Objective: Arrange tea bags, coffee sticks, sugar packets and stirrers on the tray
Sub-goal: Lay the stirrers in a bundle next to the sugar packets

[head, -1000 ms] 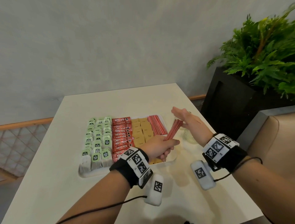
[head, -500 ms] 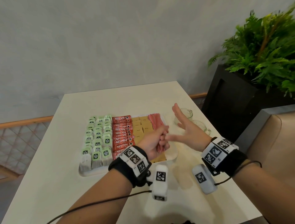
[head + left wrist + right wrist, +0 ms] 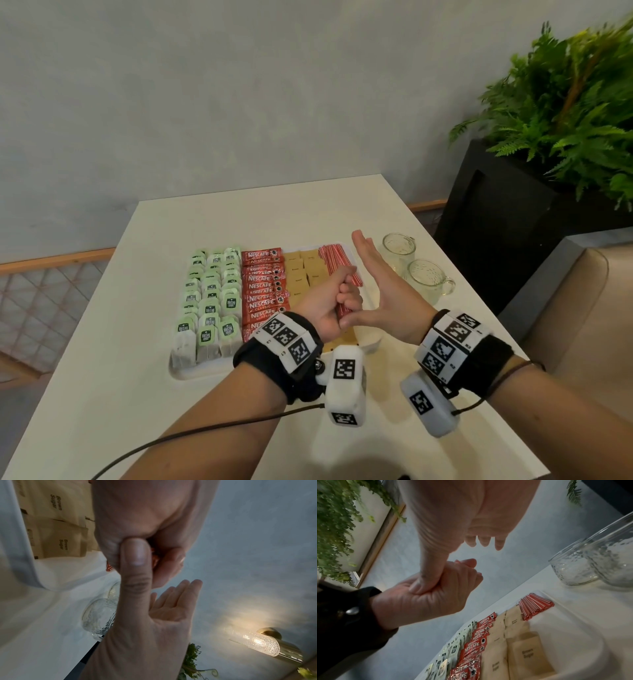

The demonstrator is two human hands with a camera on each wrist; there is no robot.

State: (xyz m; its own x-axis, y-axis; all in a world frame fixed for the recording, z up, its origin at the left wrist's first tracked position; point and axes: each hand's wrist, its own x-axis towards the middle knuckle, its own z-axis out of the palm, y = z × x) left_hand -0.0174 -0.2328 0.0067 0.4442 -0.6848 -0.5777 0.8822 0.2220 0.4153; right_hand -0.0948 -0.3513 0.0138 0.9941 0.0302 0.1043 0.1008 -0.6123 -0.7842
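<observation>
White desk (image 3: 102, 394) against grey wall; fern in black planter (image 3: 496, 222) at right. White tray (image 3: 191, 371) holds tea bags (image 3: 210, 308), coffee sticks (image 3: 262, 291), sugar packets (image 3: 301, 270), stirrers (image 3: 334, 255). Left hand (image 3: 330, 301) fingers curled round a stirrer bundle (image 3: 342, 310) above tray. Right hand (image 3: 387, 294) flat, fingers straight together, thumb touching left fist. Two glass mugs (image 3: 399, 248) beside tray

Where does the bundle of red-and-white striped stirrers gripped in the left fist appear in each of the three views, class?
Head: centre of the picture, the bundle of red-and-white striped stirrers pokes from the left hand above the white tray.
Left wrist: only reddish tips show below the fist, left of centre.
Right wrist: one tip peeks over the knuckles, above centre.
Shared landmark: the brown sugar packets.
</observation>
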